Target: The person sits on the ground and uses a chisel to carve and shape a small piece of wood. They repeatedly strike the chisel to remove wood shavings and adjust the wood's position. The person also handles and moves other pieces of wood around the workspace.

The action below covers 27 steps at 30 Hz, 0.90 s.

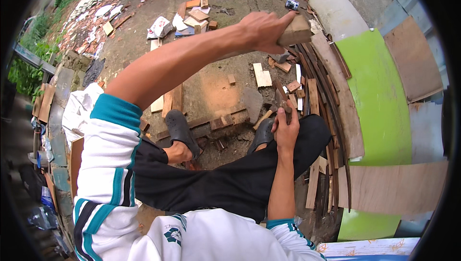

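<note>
My left arm stretches across to the upper right. There my left hand (pixel 264 29) is closed on a grey-brown wooden block (pixel 297 31), with the index finger laid along its top. My right hand (pixel 286 129) rests by my right knee, its fingers closed around a narrow brown wooden strip (pixel 280 89) that points up and away from me. What the fingers cover of the strip is hidden. Beyond my feet, a patch of orange sawdust (pixel 218 90) lies on the ground near a wooden beam (pixel 222 121).
Long dark wood strips (pixel 329 112) lie along my right side, beside a bright green panel (pixel 372 93). Wood offcuts (pixel 197 17) are heaped farther off, and a small can (pixel 291 4) stands past my left hand. A white cloth (pixel 80 109) lies at left.
</note>
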### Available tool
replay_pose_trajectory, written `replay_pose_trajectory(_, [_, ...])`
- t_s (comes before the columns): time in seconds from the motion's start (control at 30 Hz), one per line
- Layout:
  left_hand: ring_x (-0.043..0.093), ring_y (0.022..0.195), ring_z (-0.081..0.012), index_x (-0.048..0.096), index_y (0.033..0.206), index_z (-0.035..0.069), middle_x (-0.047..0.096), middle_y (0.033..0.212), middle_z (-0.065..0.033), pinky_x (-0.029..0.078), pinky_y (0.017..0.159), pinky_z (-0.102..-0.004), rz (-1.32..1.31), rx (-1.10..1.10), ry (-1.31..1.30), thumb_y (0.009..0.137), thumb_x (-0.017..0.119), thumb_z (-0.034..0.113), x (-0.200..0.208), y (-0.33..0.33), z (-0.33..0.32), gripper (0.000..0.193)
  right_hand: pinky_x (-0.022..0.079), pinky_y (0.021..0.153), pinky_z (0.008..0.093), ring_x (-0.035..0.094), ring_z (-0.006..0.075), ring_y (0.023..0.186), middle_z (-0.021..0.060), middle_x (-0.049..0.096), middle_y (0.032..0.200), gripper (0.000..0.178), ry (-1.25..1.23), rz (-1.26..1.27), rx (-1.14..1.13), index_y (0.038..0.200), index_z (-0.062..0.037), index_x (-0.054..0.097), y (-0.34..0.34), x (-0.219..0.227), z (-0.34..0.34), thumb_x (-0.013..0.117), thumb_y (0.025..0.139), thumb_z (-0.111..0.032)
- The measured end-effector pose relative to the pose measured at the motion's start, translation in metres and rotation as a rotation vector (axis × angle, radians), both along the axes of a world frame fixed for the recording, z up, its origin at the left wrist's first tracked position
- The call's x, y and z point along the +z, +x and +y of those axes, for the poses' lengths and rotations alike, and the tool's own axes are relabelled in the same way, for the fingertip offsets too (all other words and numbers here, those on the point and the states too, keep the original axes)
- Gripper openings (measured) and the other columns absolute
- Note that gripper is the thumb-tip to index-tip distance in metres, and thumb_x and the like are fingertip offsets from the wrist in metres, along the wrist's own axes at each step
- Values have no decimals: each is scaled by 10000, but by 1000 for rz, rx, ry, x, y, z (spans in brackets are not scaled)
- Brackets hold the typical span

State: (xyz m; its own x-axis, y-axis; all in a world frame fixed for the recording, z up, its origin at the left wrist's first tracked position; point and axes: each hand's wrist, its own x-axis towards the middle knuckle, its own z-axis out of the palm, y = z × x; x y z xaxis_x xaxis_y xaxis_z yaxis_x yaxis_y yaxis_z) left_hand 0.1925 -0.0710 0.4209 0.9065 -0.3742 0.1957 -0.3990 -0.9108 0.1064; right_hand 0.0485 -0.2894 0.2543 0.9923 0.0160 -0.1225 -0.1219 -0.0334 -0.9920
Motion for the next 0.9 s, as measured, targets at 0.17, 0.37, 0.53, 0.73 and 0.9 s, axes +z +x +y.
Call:
replay_pose_trajectory(0.17, [672,717,-318,179,1607,3,638,927,-221,538,560,-437,368,116,103,767,770,405,-127,-32,36,1103,400,460,239,495,58,520,-3,566,713,540,-42,25,-9,1478,16,486,-2,-1,0,644,1030,-242])
replay_pose_trajectory(0.37, [683,843,-435,189,1601,22,645,985,-278,553,722,-502,492,159,39,742,801,413,-298,-75,82,1125,385,457,232,490,46,521,-9,558,700,536,-144,60,1,1479,17,488,-5,-6,-4,641,1029,-232])
replay_pose_trajectory(0.53, [685,899,-447,182,1601,34,648,1016,-279,561,756,-503,547,173,24,752,814,439,-356,-103,92,1133,387,477,225,494,43,542,-14,555,705,534,-197,129,37,1475,21,491,-12,-4,-1,641,1031,-235])
replay_pose_trajectory(0.73, [693,950,-461,132,1622,68,636,1098,-307,577,785,-500,541,261,30,801,791,613,-356,-98,105,1186,395,486,235,506,42,531,-13,584,708,556,-137,124,48,1461,-32,532,-9,-9,6,685,1003,-307])
replay_pose_trajectory(0.9, [686,977,-468,95,1632,104,613,1167,-304,574,801,-507,556,278,38,822,771,620,-349,-94,107,1175,480,609,250,586,81,646,42,679,846,564,-164,108,84,1452,-4,530,-5,-1,14,693,999,-298])
